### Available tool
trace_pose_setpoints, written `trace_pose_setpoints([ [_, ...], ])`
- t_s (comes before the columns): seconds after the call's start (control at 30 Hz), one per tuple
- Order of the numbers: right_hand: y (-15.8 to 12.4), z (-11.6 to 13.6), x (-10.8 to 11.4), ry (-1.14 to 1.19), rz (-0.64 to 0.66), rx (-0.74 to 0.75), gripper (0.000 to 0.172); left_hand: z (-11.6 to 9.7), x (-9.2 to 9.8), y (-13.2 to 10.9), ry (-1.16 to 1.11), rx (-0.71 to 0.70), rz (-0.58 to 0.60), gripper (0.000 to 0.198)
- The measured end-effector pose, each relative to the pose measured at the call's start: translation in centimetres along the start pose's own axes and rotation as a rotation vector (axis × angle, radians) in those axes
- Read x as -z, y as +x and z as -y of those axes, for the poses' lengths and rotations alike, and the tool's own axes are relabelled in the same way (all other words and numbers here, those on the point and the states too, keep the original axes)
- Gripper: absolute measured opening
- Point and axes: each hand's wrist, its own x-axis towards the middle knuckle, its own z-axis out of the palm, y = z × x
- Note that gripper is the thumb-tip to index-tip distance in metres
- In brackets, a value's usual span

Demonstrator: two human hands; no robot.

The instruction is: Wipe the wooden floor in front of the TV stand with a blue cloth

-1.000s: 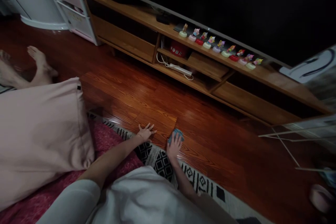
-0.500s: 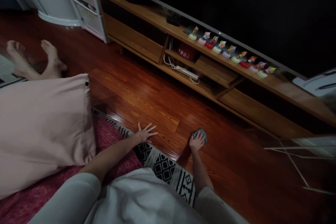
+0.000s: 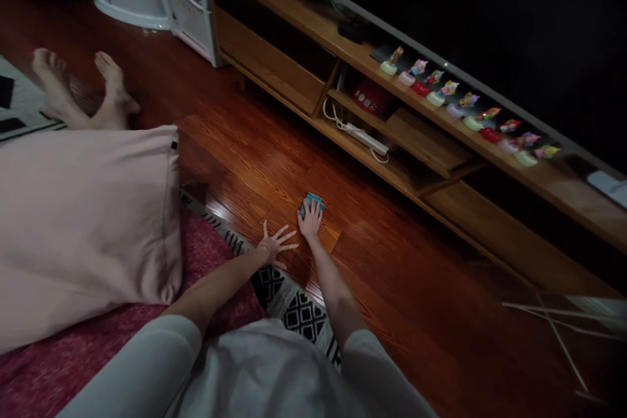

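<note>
On the reddish wooden floor [image 3: 392,268], my right hand [image 3: 309,219] presses down on a folded blue cloth [image 3: 316,199], its fingers over the cloth's top. My left hand [image 3: 275,245] lies spread on the floor close by, at the edge of a black-and-white patterned rug [image 3: 304,315], holding nothing. Part of the cloth is hidden beneath my right fingers.
A low wooden TV stand [image 3: 279,81] runs across the far side, bearing a row of small figurines [image 3: 449,90] and a large screen [image 3: 470,19]. A white power strip [image 3: 365,137] lies on its shelf. To the left are a pink cushion [image 3: 88,215] and a person's bare feet [image 3: 110,81].
My right hand has slid the blue cloth leftward and farther out across the floor, nearer my left hand. The left hand stays planted. The view has shifted slightly.
</note>
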Motion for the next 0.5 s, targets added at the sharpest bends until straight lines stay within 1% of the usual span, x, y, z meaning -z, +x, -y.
trace_pose_setpoints([
  [0.03,0.4,-0.4,0.3,-0.008,0.014,0.031,0.06,0.0,0.0,0.1,-0.008,-0.001,0.0,0.088],
  [0.07,0.7,-1.3,0.7,-0.016,0.019,0.029,0.059,0.1,-0.1,0.2,-0.017,-0.008,-0.001,0.088],
  [0.1,0.8,-2.8,1.3,-0.018,0.015,-0.017,0.058,0.1,-0.2,0.2,-0.029,-0.019,0.0,0.089],
  [0.17,0.2,-6.9,2.9,-0.008,-0.014,-0.201,0.058,0.3,-0.4,0.2,-0.061,-0.034,-0.011,0.089],
  [0.2,-0.5,-9.2,3.8,0.007,-0.04,-0.33,0.058,0.4,-0.5,0.3,-0.076,-0.038,-0.02,0.088],
  [0.3,-4.4,-15.8,6.4,0.004,-0.092,-0.545,0.062,0.6,-1.0,0.4,-0.101,-0.026,-0.032,0.087],
  [0.37,-7.7,-18.8,7.7,-0.001,-0.141,-0.677,0.065,0.7,-1.3,0.6,-0.109,-0.028,-0.029,0.087],
  [0.43,-10.8,-20.2,8.2,0.001,-0.201,-0.798,0.066,0.8,-1.5,0.7,-0.11,-0.034,-0.029,0.089],
  [0.5,-13.0,-20.1,7.7,0.009,-0.258,-0.872,0.067,0.9,-1.5,0.9,-0.094,-0.029,-0.017,0.091],
])
